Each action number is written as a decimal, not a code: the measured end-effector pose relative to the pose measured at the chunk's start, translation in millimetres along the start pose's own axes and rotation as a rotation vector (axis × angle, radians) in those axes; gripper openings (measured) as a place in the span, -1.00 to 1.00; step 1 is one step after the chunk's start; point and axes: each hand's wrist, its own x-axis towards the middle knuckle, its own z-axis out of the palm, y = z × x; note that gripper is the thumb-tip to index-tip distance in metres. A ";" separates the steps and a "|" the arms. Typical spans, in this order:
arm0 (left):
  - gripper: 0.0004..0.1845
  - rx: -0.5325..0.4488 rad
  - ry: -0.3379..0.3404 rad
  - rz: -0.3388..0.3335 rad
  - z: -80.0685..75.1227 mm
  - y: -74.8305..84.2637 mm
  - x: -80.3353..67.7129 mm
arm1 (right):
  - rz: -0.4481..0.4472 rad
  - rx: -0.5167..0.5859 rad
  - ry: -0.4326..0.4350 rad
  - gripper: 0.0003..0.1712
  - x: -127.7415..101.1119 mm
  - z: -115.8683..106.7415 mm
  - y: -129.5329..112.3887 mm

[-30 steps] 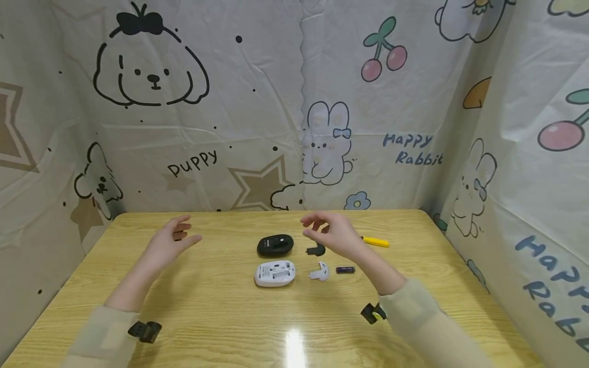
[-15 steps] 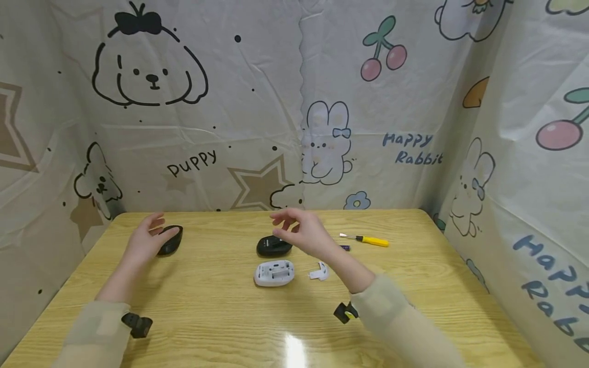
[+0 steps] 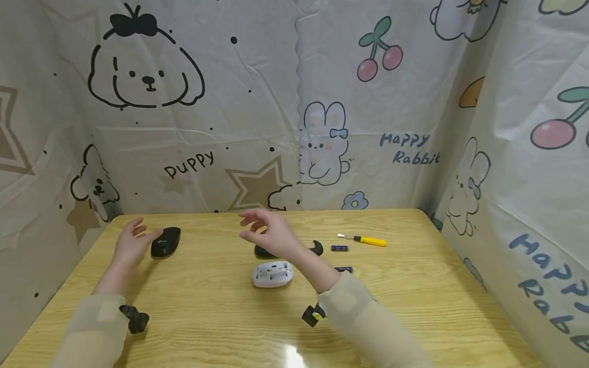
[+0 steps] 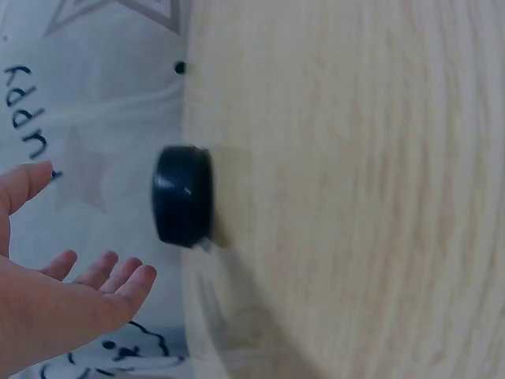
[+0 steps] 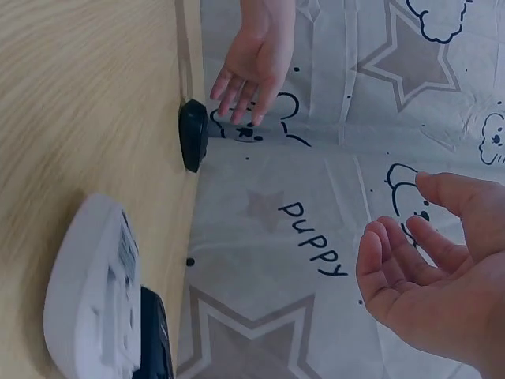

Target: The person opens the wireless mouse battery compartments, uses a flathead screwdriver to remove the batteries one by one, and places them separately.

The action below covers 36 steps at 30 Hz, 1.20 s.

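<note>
Smooth rounded black mouse (image 3: 165, 241) beside left hand (image 3: 130, 243).

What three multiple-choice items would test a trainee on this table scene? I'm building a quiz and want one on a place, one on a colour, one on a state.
1. Where does the screwdriver lie?
A. on the table's far right part
B. beside the left hand
C. on the white mouse base

2. What colour is the mouse nearest the left hand?
A. white
B. black
C. yellow

3. How is the right hand?
A. gripping the screwdriver
B. pressing on the white mouse base
C. open, holding nothing

Answers:
1 A, it lies far from both hands, at the right.
2 B, the head and left wrist views show it black.
3 C, its fingers are relaxed above the table.
</note>
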 end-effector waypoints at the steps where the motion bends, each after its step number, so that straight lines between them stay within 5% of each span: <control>1: -0.08 -0.007 0.000 -0.012 -0.5 -2.3 0.7 | 0.012 0.017 0.001 -0.53 1.5 3.6 0.2; 18: -0.08 -0.128 -0.075 -0.189 -7.3 -24.8 14.9 | 0.209 0.358 0.026 -0.48 19.9 70.3 13.8; 36: -0.28 -0.086 -0.186 -0.174 -7.9 -36.0 27.0 | 0.396 0.508 0.087 -0.52 30.4 116.5 32.0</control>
